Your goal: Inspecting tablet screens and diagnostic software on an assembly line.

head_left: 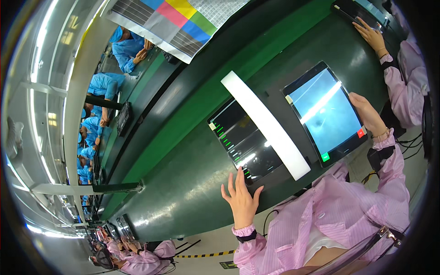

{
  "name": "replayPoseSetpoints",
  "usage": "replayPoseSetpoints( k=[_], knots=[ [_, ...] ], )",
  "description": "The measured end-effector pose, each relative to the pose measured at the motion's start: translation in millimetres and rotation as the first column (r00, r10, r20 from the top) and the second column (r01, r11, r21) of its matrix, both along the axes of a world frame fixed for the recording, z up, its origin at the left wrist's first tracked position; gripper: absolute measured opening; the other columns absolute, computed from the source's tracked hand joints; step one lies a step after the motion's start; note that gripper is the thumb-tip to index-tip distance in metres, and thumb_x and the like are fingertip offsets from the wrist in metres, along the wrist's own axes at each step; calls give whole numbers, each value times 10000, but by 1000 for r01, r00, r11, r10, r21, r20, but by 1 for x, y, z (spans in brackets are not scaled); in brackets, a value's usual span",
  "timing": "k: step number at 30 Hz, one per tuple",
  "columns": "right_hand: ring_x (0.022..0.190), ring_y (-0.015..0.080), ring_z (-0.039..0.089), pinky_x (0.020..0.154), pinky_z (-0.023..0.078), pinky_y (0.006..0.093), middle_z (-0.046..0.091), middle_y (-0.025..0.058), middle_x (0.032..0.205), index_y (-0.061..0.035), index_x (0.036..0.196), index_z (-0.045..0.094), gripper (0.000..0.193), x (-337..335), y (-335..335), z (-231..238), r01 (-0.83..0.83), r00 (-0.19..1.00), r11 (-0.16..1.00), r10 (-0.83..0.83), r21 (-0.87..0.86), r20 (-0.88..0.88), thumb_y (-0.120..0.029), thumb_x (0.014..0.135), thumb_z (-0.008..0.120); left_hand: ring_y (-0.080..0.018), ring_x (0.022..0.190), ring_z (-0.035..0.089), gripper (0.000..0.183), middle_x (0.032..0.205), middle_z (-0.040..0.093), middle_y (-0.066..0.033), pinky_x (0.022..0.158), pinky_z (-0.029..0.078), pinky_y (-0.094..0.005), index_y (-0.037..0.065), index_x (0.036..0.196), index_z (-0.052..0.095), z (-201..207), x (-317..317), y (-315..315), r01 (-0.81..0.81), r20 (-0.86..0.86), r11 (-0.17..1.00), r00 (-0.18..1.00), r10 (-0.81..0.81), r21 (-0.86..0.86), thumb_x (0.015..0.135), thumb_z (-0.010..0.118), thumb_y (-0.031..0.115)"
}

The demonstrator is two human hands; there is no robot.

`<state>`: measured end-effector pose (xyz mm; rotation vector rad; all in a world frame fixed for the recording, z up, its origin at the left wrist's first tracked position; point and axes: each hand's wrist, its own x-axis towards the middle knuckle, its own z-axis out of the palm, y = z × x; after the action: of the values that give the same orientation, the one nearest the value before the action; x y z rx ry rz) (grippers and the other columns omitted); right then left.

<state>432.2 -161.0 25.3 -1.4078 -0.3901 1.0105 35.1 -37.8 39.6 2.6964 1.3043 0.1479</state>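
My left hand has its fingers spread at the near edge of a dark-screened tablet. A fingertip meets the screen beside a column of small green marks. To the right, my right hand grips the right edge of a second tablet. Its screen is lit pale blue, with a green block and a red block at its near corners and a bright reflection across it. Small pale tabs stick to the edges of both tablets. A white curved bar stands between them and covers part of the dark tablet.
The green work table runs off to the left. A printed colour chart hangs at the far side. At the upper right a co-worker's hand rests by another tablet. People in blue work across the line.
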Motion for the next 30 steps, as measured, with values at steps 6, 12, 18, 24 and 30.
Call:
replayPoseSetpoints(
  k=[6, 12, 18, 24, 30],
  knots=[
    [826, 58, 548, 747, 451, 218, 587, -17, 893, -31, 996, 576, 250, 5, -10, -1, 19, 1000, 989, -16, 144, -20, -266, 961, 497, -350, 1332, 273, 819, 1445, 326, -131, 1081, 141, -503, -19, 1392, 252, 11, 14, -5, 20, 166, 999, 986, -12, -43, 774, 713, 257],
    [772, 42, 496, 699, 427, 215, 516, -44, 818, -65, 892, 532, 198, -33, 18, 38, 96, 995, 916, -80, 389, -57, -252, 953, 508, -354, 1343, 267, 833, 1514, 106, -167, 1049, 308, -496, 78, 1462, 76, 24, 74, -27, 668, 787, 430, 430, 442, -607, 898, 467, 550],
    [808, 29, 432, 751, 380, 206, 467, -50, 835, -71, 915, 500, 207, -75, 34, 61, 21, 994, 869, 33, 495, -101, -270, 970, 480, -386, 1265, 369, 554, 1429, 294, -94, 847, 419, -722, 209, 1435, 179, 53, 97, -27, 746, 590, 150, 369, 718, -649, 968, 305, 482],
    [781, 35, 421, 730, 377, 216, 452, -33, 811, -33, 983, 508, 230, -56, 47, 69, -230, 956, 841, 100, 490, 277, -244, 995, 417, -381, 1236, 410, 482, 1399, 347, -104, 813, 415, -743, 231, 1423, 227, 21, 94, -27, 800, 526, 153, 225, 820, -581, 982, 386, 345],
    [655, 23, 403, 607, 365, 209, 455, -31, 710, -43, 1261, 445, 308, -50, 85, 107, -106, 956, 739, -107, 666, 271, -177, 984, 425, -397, 1244, 397, 433, 1415, 334, -99, 793, 410, -758, 226, 1405, 270, -6, 78, -32, 873, 358, 15, 184, 916, -487, 994, 345, 338]
  ],
)
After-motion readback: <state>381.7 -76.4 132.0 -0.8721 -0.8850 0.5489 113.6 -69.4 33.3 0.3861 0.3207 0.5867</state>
